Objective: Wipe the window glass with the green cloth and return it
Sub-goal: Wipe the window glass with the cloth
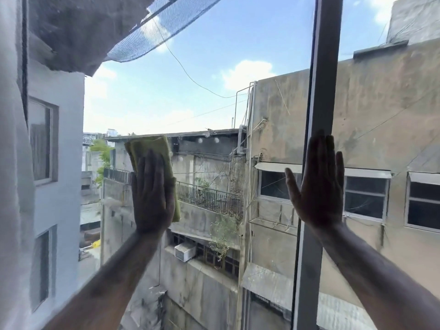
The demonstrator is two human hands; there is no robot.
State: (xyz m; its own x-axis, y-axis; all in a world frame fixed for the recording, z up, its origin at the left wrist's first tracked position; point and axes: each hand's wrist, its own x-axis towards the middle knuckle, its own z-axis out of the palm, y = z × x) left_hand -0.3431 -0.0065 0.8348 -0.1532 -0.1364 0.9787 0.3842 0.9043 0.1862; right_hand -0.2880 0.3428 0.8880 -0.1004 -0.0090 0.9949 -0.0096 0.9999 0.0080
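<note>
Both of our hands are showing in the head view, the 1 view we have: our left hand is pressing flat, fingers straight and together, on the green cloth, which is lying folded against the window glass, left of centre. Our right hand is resting flat, fingers straight, across the dark window frame, holding nothing. Concrete buildings are showing beyond the glass

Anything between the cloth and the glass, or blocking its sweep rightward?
Nothing visible. The left hand presses the folded green cloth flat on the clear window glass; rightward, the right hand rests on the dark frame bar.
</note>
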